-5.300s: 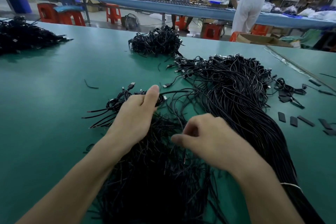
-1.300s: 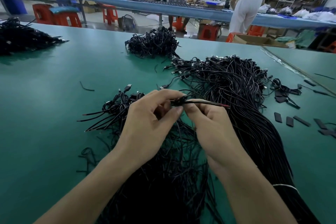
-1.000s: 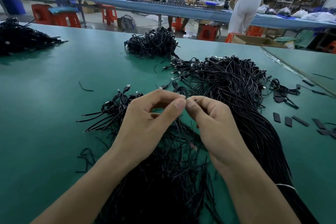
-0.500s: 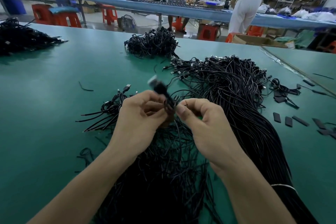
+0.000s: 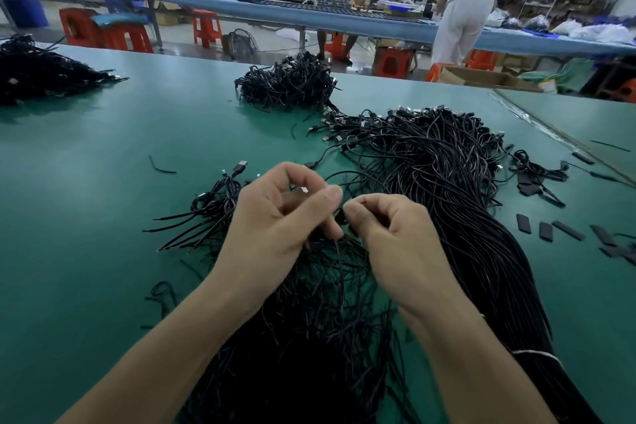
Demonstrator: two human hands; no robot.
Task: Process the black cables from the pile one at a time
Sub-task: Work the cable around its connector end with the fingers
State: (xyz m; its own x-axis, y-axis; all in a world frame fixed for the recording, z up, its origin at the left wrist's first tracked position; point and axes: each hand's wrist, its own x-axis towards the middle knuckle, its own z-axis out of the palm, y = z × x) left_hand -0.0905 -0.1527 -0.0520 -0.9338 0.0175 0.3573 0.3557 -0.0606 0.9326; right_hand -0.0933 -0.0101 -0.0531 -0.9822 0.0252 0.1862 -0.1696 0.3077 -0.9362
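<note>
A worker's left hand point(image 5: 275, 220) and right hand point(image 5: 399, 244) meet above a green table point(image 5: 86, 217), each grip pinching the same black cable point(image 5: 340, 272) between thumb and fingertips. The cable's loose length hangs from the fingers into the tangled pile point(image 5: 309, 354) at 6 o'clock. A silvery plug point(image 5: 304, 190) shows inside the left hand's curled fingers. A long bundle point(image 5: 454, 203) of cables runs from 1 o'clock to 5 o'clock, and a small bunch point(image 5: 213, 210) lies at 9 o'clock. A far heap point(image 5: 285, 86) sits at 12 o'clock and a side heap point(image 5: 34, 72) at 10 o'clock. Short black strips point(image 5: 543, 229) lie at 3 o'clock. Beyond, a person point(image 5: 461, 10) stands at another long table.
</note>
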